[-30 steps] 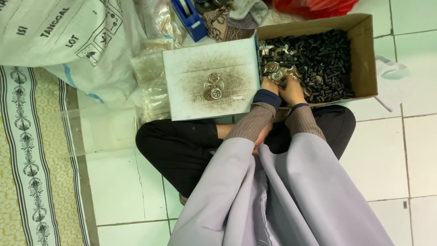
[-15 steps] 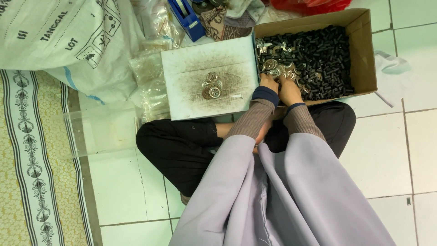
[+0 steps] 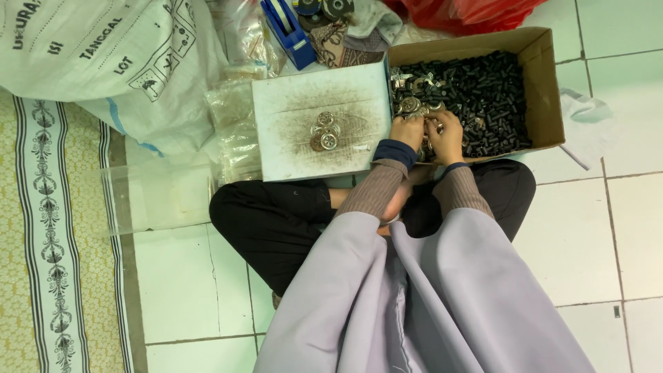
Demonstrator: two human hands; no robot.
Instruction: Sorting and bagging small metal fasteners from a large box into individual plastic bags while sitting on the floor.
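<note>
Head view, the only one: you sit cross-legged on white floor tiles (image 3: 594, 228), both hands down in the near left corner of the cardboard box (image 3: 545, 90). Your left hand (image 3: 407, 131) and right hand (image 3: 447, 136) sit just beside each other, fingers curled down into a cluster of round silver metal pieces (image 3: 413, 105); whether the fingers actually pinch one I cannot tell, since the backs of the hands cover the tips. The rest of the box is filled with small black parts (image 3: 487, 90), touching the silver ones. Just left of the box, edge to edge with it, lies a white board (image 3: 290, 145) with a brown smudge in its middle and a small pile of silver rings (image 3: 323, 131) on it, well clear of your hands. Beyond the board: a blue tape dispenser (image 3: 290, 27), crumpled clear plastic bags (image 3: 231, 117), a big white printed sack (image 3: 103, 62) at far left. A red plastic bag (image 3: 476, 10) is behind the box. A patterned mat (image 3: 48, 242) runs down the left edge. Your grey robe (image 3: 428, 304) and dark trousers (image 3: 269, 221) fill the lower middle and hide the floor there.
</note>
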